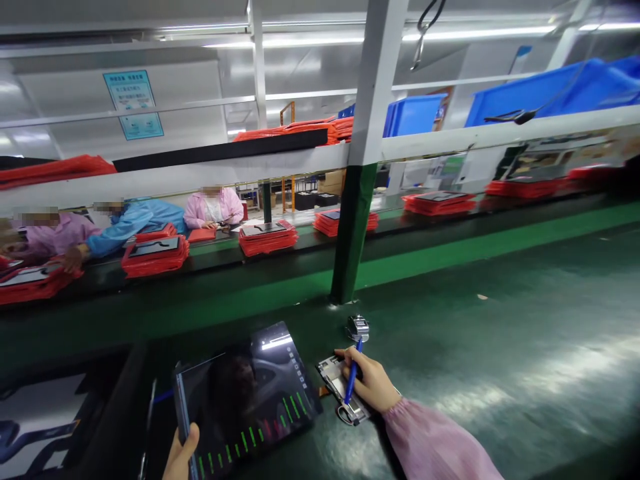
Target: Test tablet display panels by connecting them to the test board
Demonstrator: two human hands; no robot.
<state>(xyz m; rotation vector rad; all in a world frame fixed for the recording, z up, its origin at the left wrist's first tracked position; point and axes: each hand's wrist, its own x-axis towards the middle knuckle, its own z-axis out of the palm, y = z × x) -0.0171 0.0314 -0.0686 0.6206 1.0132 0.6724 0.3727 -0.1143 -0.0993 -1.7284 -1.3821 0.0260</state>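
My left hand (181, 455) grips the near left edge of a black glossy display panel (235, 393), thumb on its front. The panel is tilted, lit with a row of green and a few red bars, with small icons at its right. My right hand (374, 383), in a pink sleeve, is closed with a blue pen (352, 381) between the fingers. Under that hand lies a small flat silver electronic board (331, 368), with a short orange ribbon at its left and a thin wire loop at its near end. Beyond the pen tip stands a chrome tally counter (358, 327).
A dark tray with a screen part (40, 407) lies at the left. A green-and-white post (354, 233) rises from the green bench (500, 373). Behind, a belt carries stacks in red wrapping (268, 240). Several co-workers sit at the far left. Blue bins (415, 115) rest on the shelf.
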